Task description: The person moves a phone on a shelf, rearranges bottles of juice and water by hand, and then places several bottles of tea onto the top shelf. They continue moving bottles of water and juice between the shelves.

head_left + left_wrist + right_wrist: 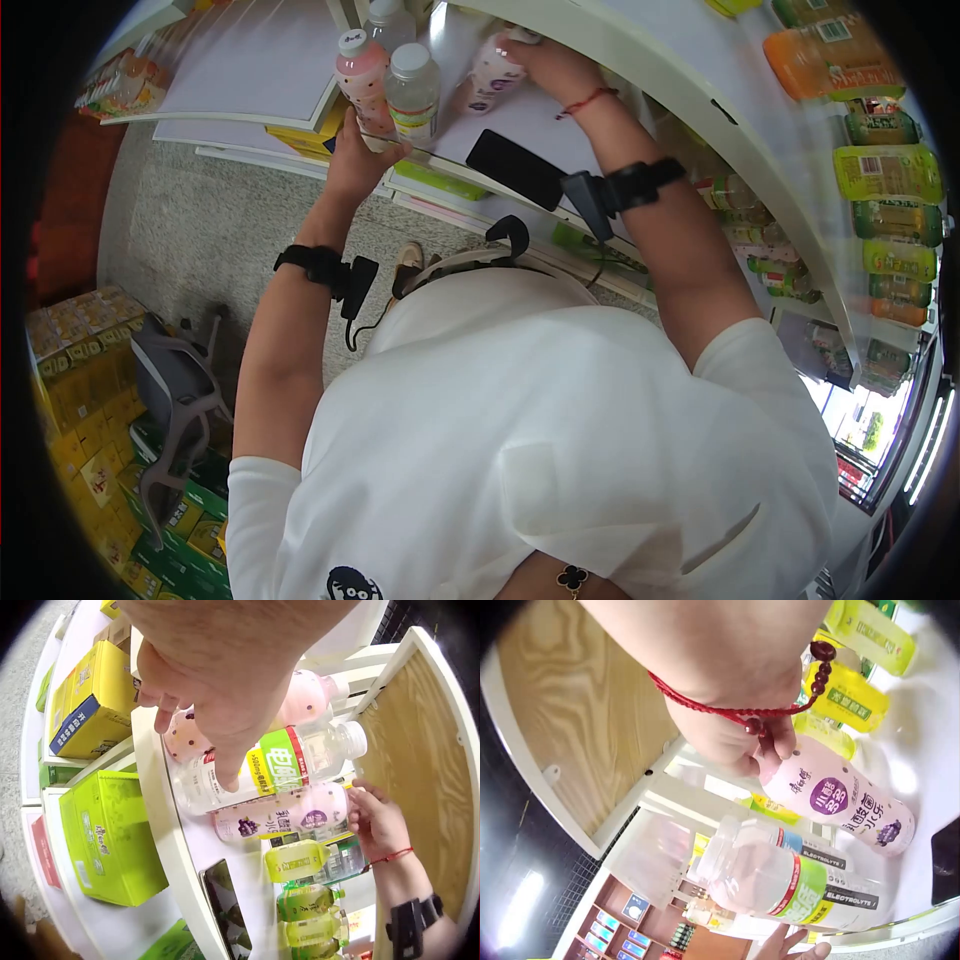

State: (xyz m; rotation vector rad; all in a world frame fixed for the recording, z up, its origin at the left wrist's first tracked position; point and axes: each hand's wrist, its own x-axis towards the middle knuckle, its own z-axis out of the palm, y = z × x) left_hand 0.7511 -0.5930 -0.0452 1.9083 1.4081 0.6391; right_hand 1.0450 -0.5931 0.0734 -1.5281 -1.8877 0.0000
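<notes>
My right hand (555, 68) grips the top of a pale pink grape lactic drink bottle (840, 799), whose base is at the white shelf. It leans a little in the head view. My left hand (358, 165) is spread at the front of a spotted pink drink bottle (362, 78), fingers along its left side. The left thumb (229, 776) lies against the label of a clear electrolyte drink bottle (413, 95) beside it. Behind these two stands another clear bottle (390, 22). A black phone (515, 168) lies on the shelf near the right forearm.
Green and yellow drink bottles (296, 861) line the shelf beyond the grape bottle. A wooden panel (420, 750) backs the shelving. Yellow (90, 701) and green cartons (112, 836) sit on lower shelves. A grey chair (180, 380) stands on the floor near stacked boxes (90, 390).
</notes>
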